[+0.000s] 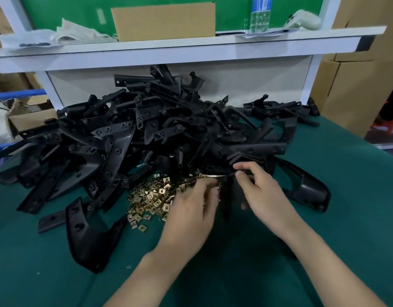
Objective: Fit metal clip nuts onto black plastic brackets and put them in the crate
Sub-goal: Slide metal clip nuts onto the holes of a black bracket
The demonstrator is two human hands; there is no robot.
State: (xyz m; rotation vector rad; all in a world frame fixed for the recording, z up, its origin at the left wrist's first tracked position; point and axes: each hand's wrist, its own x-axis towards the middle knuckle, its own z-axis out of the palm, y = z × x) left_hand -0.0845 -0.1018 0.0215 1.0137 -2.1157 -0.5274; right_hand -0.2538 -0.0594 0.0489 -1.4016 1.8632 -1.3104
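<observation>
Single view, taken from head height, facing forward and down, close above green table (346, 196) in lower frame; wide-angle, reaching white shelf (169, 49) along upper edge.

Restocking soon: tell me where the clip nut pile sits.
Head view: the clip nut pile lies left of centre, in front of the bracket heap, just left of the left hand.

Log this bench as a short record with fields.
surface: green mat
brackets: black pile at the mat's back
clip nuts: brass-coloured heap in front of that pile
left hand: fingers down in the clip nuts, grip hidden
right hand: pinches a black bracket
crate: not seen
</observation>
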